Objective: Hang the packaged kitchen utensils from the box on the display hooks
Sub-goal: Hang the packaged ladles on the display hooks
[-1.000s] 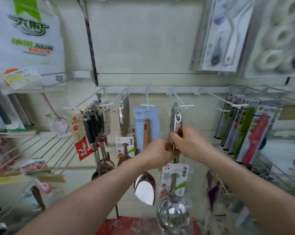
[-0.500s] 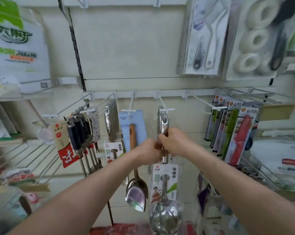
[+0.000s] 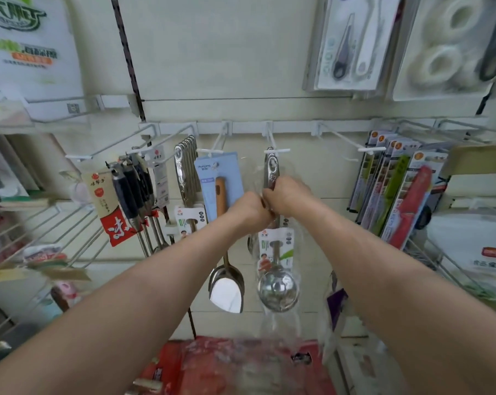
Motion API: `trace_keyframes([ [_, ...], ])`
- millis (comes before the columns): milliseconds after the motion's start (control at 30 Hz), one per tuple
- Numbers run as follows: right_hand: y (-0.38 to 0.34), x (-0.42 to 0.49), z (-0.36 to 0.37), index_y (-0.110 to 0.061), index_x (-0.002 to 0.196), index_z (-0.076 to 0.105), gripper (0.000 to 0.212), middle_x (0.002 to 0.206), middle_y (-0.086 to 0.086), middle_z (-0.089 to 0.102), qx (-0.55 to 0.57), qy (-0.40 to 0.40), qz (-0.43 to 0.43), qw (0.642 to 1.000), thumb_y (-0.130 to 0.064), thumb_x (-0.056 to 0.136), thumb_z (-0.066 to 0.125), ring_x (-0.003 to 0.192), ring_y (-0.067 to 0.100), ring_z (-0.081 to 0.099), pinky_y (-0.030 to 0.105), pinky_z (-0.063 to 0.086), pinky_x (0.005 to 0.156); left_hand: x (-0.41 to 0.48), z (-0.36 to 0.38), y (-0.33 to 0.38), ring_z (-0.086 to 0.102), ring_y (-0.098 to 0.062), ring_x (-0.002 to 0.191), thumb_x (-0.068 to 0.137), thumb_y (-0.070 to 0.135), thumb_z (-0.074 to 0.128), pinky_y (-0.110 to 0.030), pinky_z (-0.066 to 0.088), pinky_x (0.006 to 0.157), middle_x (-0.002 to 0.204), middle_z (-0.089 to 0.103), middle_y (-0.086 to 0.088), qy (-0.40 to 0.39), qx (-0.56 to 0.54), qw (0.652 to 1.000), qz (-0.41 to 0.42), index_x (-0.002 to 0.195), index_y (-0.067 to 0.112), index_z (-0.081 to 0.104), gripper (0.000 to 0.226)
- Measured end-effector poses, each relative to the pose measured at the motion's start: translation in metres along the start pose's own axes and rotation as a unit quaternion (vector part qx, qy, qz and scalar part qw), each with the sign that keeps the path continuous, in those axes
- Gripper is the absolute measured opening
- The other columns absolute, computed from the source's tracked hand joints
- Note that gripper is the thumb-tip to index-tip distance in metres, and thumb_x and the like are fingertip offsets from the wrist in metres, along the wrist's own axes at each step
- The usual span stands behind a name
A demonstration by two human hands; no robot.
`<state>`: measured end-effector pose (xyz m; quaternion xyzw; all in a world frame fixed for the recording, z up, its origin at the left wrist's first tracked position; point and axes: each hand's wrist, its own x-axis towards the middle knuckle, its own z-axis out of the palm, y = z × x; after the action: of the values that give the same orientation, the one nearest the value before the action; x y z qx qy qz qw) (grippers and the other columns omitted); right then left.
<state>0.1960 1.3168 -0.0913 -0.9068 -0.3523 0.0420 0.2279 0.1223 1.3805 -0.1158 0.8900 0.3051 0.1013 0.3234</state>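
Note:
A steel ladle (image 3: 277, 286) in a clear sleeve with a white and green label hangs by the top of its handle from a white display hook (image 3: 275, 151). My left hand (image 3: 248, 210) and my right hand (image 3: 288, 195) both grip the ladle's handle at mid height, side by side and touching. Left of it, a spatula on a blue card (image 3: 219, 183) hangs from the neighbouring hook. The red box (image 3: 235, 369) with more wrapped utensils sits low at the bottom centre, blurred.
More hooks to the left carry steel ladles (image 3: 185, 172) and black-handled utensils (image 3: 132, 192). Carded knives (image 3: 398, 195) hang at the right, with one bare hook (image 3: 366, 149) between. Wire racks flank both sides. Packaged goods hang on the wall above.
The view has shifted a little, so the shelf sits lower and more to the left in frame. Both hands stay on the ladle's handle at the same hook.

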Motion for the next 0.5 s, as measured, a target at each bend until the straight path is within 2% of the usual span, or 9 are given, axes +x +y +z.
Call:
trace_keyframes([
  [67, 0.005, 0.0, -0.003, -0.01, 0.106, 0.063, 0.027, 0.109, 0.012, 0.064, -0.012, 0.013, -0.008, 1.0, -0.031, 0.093, 0.053, 0.091, 0.029, 0.056, 0.029, 0.04, 0.072, -0.003, -0.001, 0.003, 0.061, -0.027, 0.086, 0.094, 0.022, 0.056, -0.033, 0.047, 0.072, 0.083, 0.063, -0.007, 0.007, -0.008, 1.0, -0.005, 0.088, 0.008, 0.064, 0.017],
  [167, 0.011, -0.004, -0.008, -0.009, 0.111, 0.058, 0.031, 0.107, 0.012, 0.063, -0.007, 0.044, -0.015, 0.999, -0.034, 0.091, 0.057, 0.097, 0.03, 0.058, 0.031, 0.04, 0.073, -0.011, -0.003, 0.002, 0.059, -0.024, 0.088, 0.094, 0.023, 0.058, -0.034, 0.05, 0.083, 0.082, 0.056, -0.001, 0.016, -0.035, 0.999, -0.018, 0.073, 0.021, 0.049, 0.022],
  [200, 0.013, -0.005, -0.009, -0.009, 0.113, 0.053, 0.035, 0.107, 0.012, 0.062, 0.014, 0.062, -0.011, 0.998, -0.035, 0.09, 0.058, 0.1, 0.031, 0.059, 0.033, 0.042, 0.074, -0.012, -0.003, 0.001, 0.061, -0.024, 0.09, 0.092, 0.023, 0.06, -0.035, 0.051, 0.085, 0.087, 0.057, -0.003, 0.021, -0.044, 0.999, -0.018, 0.074, 0.021, 0.05, 0.021],
  [267, 0.014, -0.009, -0.011, -0.008, 0.116, 0.048, 0.039, 0.105, 0.01, 0.061, 0.063, 0.091, -0.002, 0.994, -0.035, 0.09, 0.058, 0.098, 0.033, 0.059, 0.036, 0.045, 0.074, -0.018, -0.005, -0.003, 0.063, -0.025, 0.094, 0.091, 0.024, 0.062, -0.036, 0.052, 0.085, 0.101, 0.061, -0.007, 0.04, -0.062, 0.997, -0.021, 0.094, 0.014, 0.061, 0.01],
  [300, 0.013, -0.013, -0.011, -0.009, 0.113, 0.048, 0.035, 0.1, 0.008, 0.061, 0.078, 0.094, -0.008, 0.992, -0.035, 0.091, 0.058, 0.094, 0.031, 0.059, 0.035, 0.044, 0.071, -0.021, -0.007, -0.005, 0.064, -0.026, 0.094, 0.091, 0.023, 0.062, -0.036, 0.053, 0.085, 0.103, 0.062, -0.009, 0.047, -0.066, 0.996, -0.024, 0.102, 0.013, 0.063, 0.015],
  [367, 0.009, -0.021, -0.008, -0.014, 0.093, 0.054, 0.021, 0.083, 0.004, 0.059, 0.081, 0.076, -0.029, 0.993, -0.035, 0.092, 0.055, 0.084, 0.028, 0.057, 0.032, 0.04, 0.067, -0.026, -0.01, -0.011, 0.065, -0.028, 0.093, 0.092, 0.02, 0.061, -0.038, 0.054, 0.085, 0.102, 0.065, -0.012, 0.058, -0.071, 0.995, -0.027, 0.099, 0.012, 0.063, 0.011],
  [433, -0.001, -0.031, -0.001, -0.018, 0.077, 0.054, 0.025, 0.076, 0.003, 0.056, 0.077, 0.043, -0.045, 0.995, -0.036, 0.094, 0.053, 0.078, 0.026, 0.056, 0.031, 0.04, 0.065, -0.033, -0.016, -0.017, 0.065, -0.029, 0.094, 0.091, 0.018, 0.061, -0.041, 0.055, 0.088, 0.103, 0.067, -0.013, 0.067, -0.073, 0.995, -0.031, 0.095, 0.011, 0.062, 0.007],
  [500, -0.014, -0.038, 0.007, -0.018, 0.075, 0.055, 0.027, 0.073, 0.003, 0.055, 0.069, 0.023, -0.057, 0.996, -0.037, 0.095, 0.051, 0.071, 0.023, 0.053, 0.03, 0.039, 0.058, -0.038, -0.023, -0.026, 0.065, -0.027, 0.092, 0.09, 0.014, 0.061, -0.041, 0.054, 0.086, 0.1, 0.068, -0.013, 0.083, -0.07, 0.993, -0.038, 0.094, 0.008, 0.065, 0.009],
])
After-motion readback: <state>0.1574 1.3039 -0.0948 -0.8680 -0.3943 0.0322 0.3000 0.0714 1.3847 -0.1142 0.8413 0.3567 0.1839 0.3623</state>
